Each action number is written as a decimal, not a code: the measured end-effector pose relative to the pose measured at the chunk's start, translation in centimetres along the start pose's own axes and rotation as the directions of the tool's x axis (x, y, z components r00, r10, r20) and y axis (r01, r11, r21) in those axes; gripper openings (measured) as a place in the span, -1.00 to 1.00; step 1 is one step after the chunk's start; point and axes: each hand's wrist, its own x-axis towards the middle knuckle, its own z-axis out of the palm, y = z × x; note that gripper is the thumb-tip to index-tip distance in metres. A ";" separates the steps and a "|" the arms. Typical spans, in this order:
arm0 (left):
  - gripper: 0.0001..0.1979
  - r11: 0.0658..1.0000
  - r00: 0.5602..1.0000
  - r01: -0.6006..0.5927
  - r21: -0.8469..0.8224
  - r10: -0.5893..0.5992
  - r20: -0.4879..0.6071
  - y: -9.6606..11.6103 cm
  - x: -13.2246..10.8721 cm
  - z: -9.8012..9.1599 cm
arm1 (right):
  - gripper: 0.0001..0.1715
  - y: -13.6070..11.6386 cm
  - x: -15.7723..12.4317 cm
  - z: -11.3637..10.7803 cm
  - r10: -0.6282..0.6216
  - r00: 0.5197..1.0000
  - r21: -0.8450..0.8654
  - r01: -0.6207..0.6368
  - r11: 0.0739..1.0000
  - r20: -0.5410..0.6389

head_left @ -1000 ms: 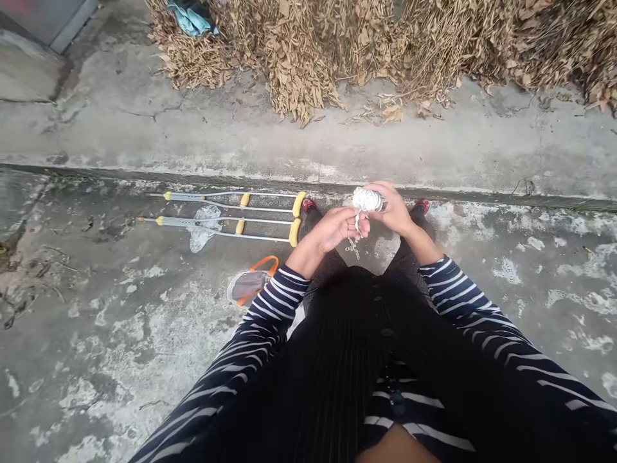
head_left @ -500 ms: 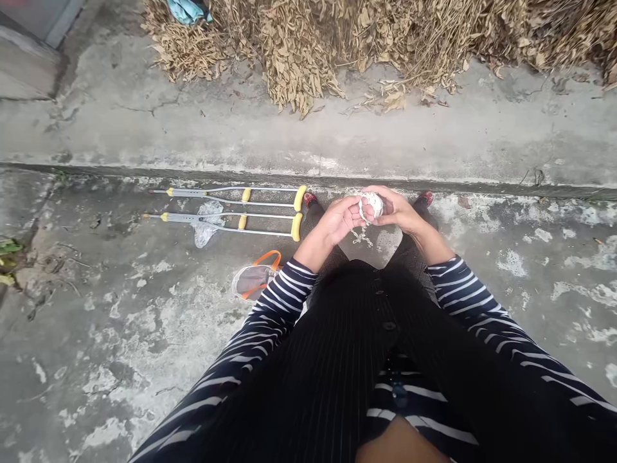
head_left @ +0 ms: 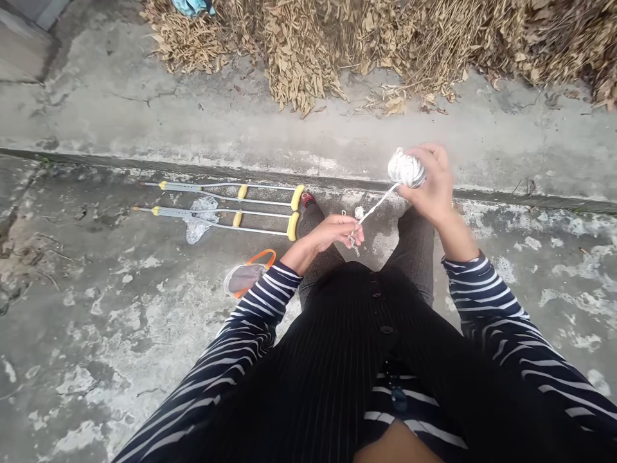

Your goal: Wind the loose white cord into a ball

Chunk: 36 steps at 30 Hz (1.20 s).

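Observation:
My right hand (head_left: pixel 434 183) is raised above my right knee and wrapped round a ball of white yarn (head_left: pixel 405 168). A taut strand (head_left: pixel 378 204) runs down and left from the ball to my left hand (head_left: pixel 336 230), whose fingers pinch its end above my lap. A short knotted bit of yarn dangles below that pinch. Both sleeves are dark with white stripes.
Two metal crutches (head_left: pixel 226 204) with yellow pads lie on the concrete to my left, a clear plastic bag (head_left: pixel 197 220) across them. An orange-rimmed bag (head_left: pixel 248 275) sits by my left knee. A concrete curb (head_left: pixel 144 168) and dry leaves (head_left: pixel 337 45) lie ahead.
My right hand has lifted the yarn ball up and to the right, away from my left hand. A strand has drawn out taut between the two hands.

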 end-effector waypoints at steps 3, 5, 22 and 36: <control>-0.83 0.983 0.954 -0.087 0.159 0.128 -0.269 -0.8 1.5 -0.1 | -0.31 -1.5 0.7 -1.1 -0.065 0.998 -0.074 0.065 0.995 0.003; -0.74 0.953 0.884 -0.234 0.194 0.291 -0.365 -0.4 2.4 0.7 | -0.32 -2.4 0.7 -1.1 -0.095 0.995 -0.099 0.097 0.990 0.020; -0.66 0.965 0.991 -0.109 -0.238 0.123 0.047 2.3 -2.0 4.7 | -0.42 -0.3 0.4 1.0 -0.142 0.988 -0.211 0.150 0.966 0.053; -0.71 0.896 0.904 -0.417 -0.150 0.393 -0.168 9.6 -7.4 2.8 | -0.32 3.3 -1.3 1.9 0.028 1.000 -0.104 -0.027 0.994 0.002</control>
